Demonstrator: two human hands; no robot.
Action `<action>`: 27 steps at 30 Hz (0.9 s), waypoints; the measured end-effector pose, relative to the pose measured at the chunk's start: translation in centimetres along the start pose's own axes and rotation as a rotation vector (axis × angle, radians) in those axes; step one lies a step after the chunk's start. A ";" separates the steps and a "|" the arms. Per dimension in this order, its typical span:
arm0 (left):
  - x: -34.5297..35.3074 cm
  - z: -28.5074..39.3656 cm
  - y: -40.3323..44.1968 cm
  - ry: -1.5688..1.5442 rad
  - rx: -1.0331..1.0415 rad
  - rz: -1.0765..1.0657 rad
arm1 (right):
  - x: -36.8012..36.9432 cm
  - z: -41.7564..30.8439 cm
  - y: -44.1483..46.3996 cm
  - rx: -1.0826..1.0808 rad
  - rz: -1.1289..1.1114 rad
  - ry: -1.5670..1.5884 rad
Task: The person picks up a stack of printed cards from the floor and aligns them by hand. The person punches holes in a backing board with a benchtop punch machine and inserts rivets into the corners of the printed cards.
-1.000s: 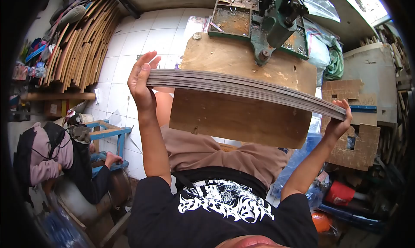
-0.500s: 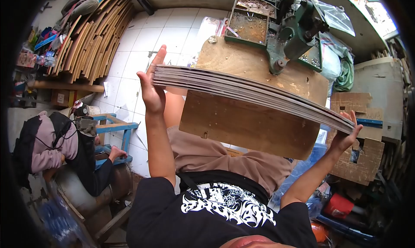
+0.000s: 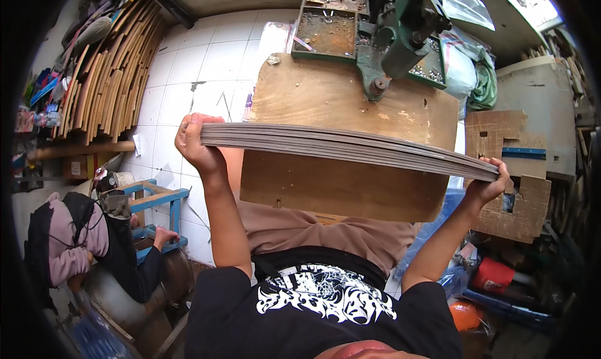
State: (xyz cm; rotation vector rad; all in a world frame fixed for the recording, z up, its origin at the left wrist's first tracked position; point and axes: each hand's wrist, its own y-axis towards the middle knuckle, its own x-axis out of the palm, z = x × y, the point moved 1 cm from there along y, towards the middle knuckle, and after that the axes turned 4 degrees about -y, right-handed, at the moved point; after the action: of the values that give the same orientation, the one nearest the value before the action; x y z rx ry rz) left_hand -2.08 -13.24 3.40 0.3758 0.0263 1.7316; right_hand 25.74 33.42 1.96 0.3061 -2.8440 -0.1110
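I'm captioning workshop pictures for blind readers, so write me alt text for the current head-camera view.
A person's left hand and right hand hold a stack of thin sheets by its ends, spanning a wooden table in view. Beyond are a green machine and a tray; at left are many boards and another person.

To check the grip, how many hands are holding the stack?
2: the left hand at the left end of the stack, the right hand at the right end.
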 end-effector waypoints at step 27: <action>0.7 -0.9 0.5 0.048 0.087 0.198 | -0.9 2.2 0.1 -0.150 -0.011 0.113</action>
State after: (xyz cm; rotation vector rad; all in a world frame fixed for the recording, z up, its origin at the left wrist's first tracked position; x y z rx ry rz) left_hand -2.88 -12.52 2.78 0.4115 0.1026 1.9392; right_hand 25.95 33.78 -0.35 0.2868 -2.7042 -0.2984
